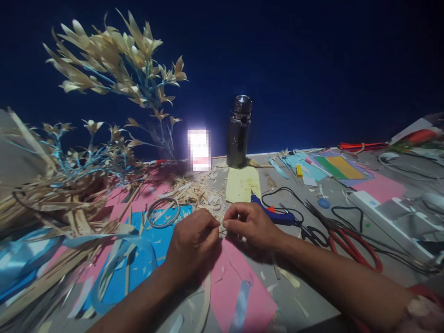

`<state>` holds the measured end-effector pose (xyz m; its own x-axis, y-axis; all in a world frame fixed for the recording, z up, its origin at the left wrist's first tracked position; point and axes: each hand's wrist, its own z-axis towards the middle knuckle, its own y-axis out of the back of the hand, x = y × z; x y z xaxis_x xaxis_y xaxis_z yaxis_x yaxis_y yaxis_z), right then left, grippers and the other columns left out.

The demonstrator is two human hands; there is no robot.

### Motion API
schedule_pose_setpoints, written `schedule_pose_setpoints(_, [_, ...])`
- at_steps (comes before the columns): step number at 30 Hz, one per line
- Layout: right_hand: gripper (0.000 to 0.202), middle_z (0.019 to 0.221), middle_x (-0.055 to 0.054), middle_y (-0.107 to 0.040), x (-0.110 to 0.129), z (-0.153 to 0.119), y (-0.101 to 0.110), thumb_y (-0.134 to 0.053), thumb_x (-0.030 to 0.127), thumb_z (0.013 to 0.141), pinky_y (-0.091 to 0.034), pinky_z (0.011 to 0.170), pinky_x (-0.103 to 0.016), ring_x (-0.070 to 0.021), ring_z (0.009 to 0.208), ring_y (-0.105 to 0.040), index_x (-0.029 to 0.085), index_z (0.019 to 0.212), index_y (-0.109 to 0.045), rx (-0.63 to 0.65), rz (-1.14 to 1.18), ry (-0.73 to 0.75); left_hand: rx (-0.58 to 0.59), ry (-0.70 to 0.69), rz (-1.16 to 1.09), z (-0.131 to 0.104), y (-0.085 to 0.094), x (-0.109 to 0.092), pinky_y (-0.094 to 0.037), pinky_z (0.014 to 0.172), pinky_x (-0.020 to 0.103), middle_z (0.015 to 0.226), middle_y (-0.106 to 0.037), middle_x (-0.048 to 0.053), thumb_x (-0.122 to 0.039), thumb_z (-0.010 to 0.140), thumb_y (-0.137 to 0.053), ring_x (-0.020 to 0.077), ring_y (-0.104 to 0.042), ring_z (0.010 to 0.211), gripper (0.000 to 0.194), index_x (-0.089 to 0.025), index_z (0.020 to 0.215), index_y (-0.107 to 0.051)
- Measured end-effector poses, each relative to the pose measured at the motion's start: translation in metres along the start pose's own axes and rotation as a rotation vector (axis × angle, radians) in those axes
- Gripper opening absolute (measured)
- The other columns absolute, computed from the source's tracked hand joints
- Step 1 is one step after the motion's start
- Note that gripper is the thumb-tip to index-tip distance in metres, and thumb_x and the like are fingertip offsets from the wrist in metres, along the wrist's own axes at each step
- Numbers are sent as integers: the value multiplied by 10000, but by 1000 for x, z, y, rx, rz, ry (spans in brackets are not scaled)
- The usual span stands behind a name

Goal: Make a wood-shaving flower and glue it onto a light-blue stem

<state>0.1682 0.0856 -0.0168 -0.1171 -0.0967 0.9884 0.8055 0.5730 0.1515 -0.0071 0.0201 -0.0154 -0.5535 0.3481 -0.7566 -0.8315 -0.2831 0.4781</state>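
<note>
My left hand [194, 238] and my right hand [250, 225] meet close together over the middle of the table. The fingers of both are closed in a pinch. Whatever lies between the fingertips is too small to make out. Beneath them are a pink sheet [239, 286] and a heap of pale shavings [208, 196]. A blue glue gun [282, 216] rests just beyond my right hand, by a pale yellow sheet [239, 182]. To the left of my left hand, a roll of tape [163, 212] lies on a blue sheet [173, 236].
Red-handled scissors [352, 243], black cables and a white power strip [391, 226] lie on the right. A dark flask [239, 134] stands at the back. Dried-leaf branches [114, 60], husk strips [65, 259] and light-blue ribbon [149, 252] crowd the left.
</note>
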Motion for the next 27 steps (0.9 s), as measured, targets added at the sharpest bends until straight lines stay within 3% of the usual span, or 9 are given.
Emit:
schedule_pose_setpoints(5, [215, 613, 18, -602, -2, 1, -4, -782, 332, 680, -430, 525, -255, -108, 514, -513, 166, 709, -649, 63, 375, -232, 47, -97, 39, -1, 0, 6, -367, 635, 321, 633, -648, 43, -155, 777, -680, 194, -554, 616, 172, -238, 627, -665])
schedule_pose_setpoints(7, [232, 620, 18, -604, -3, 1, -5, -774, 351, 686, -433, 529, -259, -101, 503, -495, 170, 708, -632, 76, 428, -261, 75, -122, 53, -2, 2, 6, -374, 655, 325, 657, -648, 48, -163, 783, -688, 198, -561, 640, 159, -237, 644, -672])
schedule_pose_setpoints(9, [194, 618, 23, -587, -3, 1, -4, -731, 334, 737, -420, 535, -256, -108, 519, -499, 176, 711, -623, 48, 309, -182, 67, -59, 0, -1, 4, 4, -400, 677, 319, 725, -653, 41, -170, 805, -682, 198, -577, 679, 85, -236, 751, -693])
schedule_pose_setpoints(12, [103, 645, 15, -592, -3, 1, -1, -645, 238, 817, -389, 569, -251, -125, 592, -526, 178, 733, -643, -51, -97, 87, 38, 94, -151, 1, 7, 0, -445, 711, 308, 872, -658, 43, -214, 861, -648, 205, -609, 774, 93, -236, 935, -699])
schedule_pose_setpoints(14, [93, 679, 8, -618, -6, 1, 0, -615, 178, 839, -377, 598, -255, -127, 619, -528, 180, 754, -653, -93, -319, 254, 45, 128, -178, 3, 8, -1, -449, 732, 307, 885, -663, 47, -236, 872, -643, 214, -614, 815, 76, -230, 902, -714])
schedule_pose_setpoints(17, [98, 700, 2, -631, -11, 0, -1, -610, 139, 850, -371, 621, -267, -134, 629, -522, 183, 771, -648, -113, -476, 402, 92, 140, -132, 5, 7, -2, -430, 705, 300, 773, -666, 37, -216, 843, -673, 207, -601, 759, 107, -221, 745, -714])
schedule_pose_setpoints(20, [90, 708, -1, -637, -14, 0, -2, -616, 135, 851, -380, 635, -275, -142, 640, -531, 187, 788, -654, -113, -505, 424, 112, 202, -131, 5, 4, -3, -418, 654, 293, 709, -655, 27, -199, 816, -686, 195, -586, 688, 145, -220, 673, -694])
schedule_pose_setpoints(27, [77, 761, -10, -688, -7, 5, 3, -633, 225, 849, -430, 602, -263, -142, 631, -571, 188, 891, -686, -238, -253, 203, 119, 485, -386, 4, 3, 3, -426, 563, 282, 668, -644, 30, -306, 837, -675, 177, -577, 598, 152, -208, 727, -635])
